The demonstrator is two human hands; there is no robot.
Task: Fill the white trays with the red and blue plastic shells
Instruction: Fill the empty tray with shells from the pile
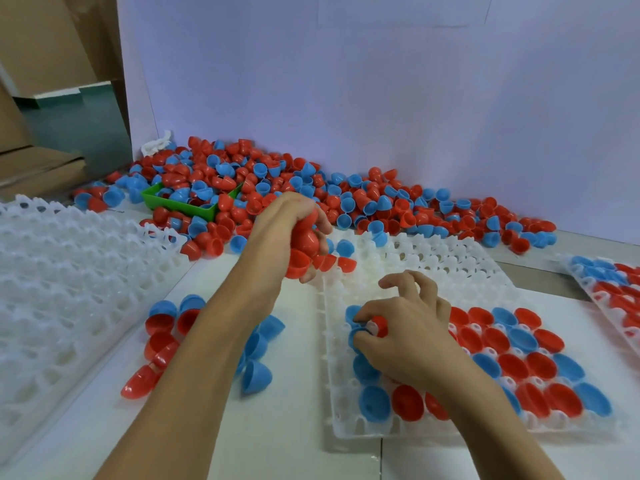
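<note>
A white tray (pixel 450 258) lies in front of me, its near rows filled with red and blue shells (pixel 512 365). My left hand (pixel 287 223) hovers over the tray's far left corner and grips a stack of red shells (pixel 304 251). My right hand (pixel 405 327) is over the tray's left side, pinching a red shell (pixel 380 325) above a blue shell (pixel 356 334) that sits in a cell. A big pile of loose shells (pixel 311 195) lies along the back wall.
A stack of white trays (pixel 69 271) stands at the left. A green bin (pixel 194 202) sits in the pile. Loose shells (pixel 166 337) lie on the table under my left forearm. Another filled tray (pixel 609 289) is at the right edge.
</note>
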